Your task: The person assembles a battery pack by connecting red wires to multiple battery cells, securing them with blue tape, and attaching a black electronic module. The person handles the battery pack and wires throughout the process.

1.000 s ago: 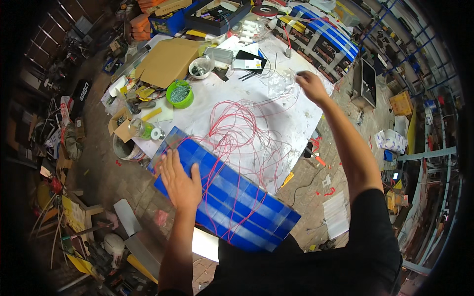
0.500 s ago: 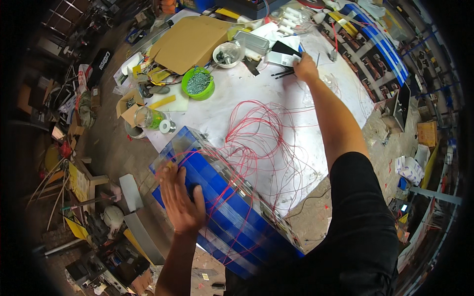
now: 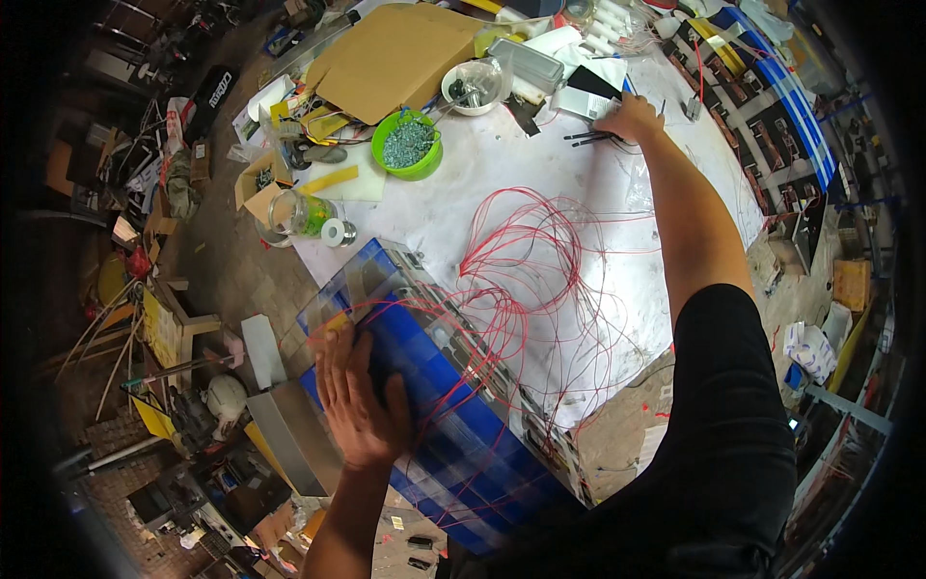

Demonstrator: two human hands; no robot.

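Left hand [image 3: 362, 410] near, right hand [image 3: 632, 118] far over white surface [image 3: 424, 214]

The hands are well apart. The left lies with fingers spread on a long blue tape-wrapped block [image 3: 468, 420] at the surface's near edge; thin red wires [image 3: 499, 299] loop beside and across it. The right bends its fingers beside 2 slim black rods [image 3: 585, 142]; whether it grips anything, I cannot tell.

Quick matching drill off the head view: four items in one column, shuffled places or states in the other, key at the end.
1. left hand
2. red wires
3. green bowl
4. right hand

A. holds small grey pieces
B. beside thin black rods
C. on the blue pack
D. loosely looped, partly over the white tabletop

Pairs: 1-C, 2-D, 3-A, 4-B
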